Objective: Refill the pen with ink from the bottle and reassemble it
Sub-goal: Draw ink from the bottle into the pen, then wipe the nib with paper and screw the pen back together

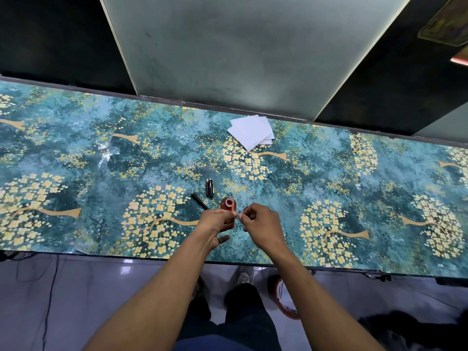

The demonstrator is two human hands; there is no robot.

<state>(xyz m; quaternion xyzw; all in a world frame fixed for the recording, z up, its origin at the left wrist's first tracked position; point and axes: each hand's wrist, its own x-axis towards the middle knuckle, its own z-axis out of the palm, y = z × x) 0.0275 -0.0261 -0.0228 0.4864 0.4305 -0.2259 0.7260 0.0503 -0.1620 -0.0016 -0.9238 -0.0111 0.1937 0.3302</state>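
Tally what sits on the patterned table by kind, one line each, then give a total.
Ink bottle, red, open: 1
Black pen parts: 2, a long barrel and a short piece beyond it
Stack of white paper sheets: 1
Total: 4
The small part pinched between the hands is too hidden to count.

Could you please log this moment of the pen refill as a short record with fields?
surface: table with teal floral covering
ink bottle: red ink bottle, open, upright, just beyond the hands
left hand: left hand pinches a small part, too small to identify
right hand: right hand pinches at the same spot
loose parts: black pen barrel and pen pieces lying behind bottle
paper: white paper stack near far edge
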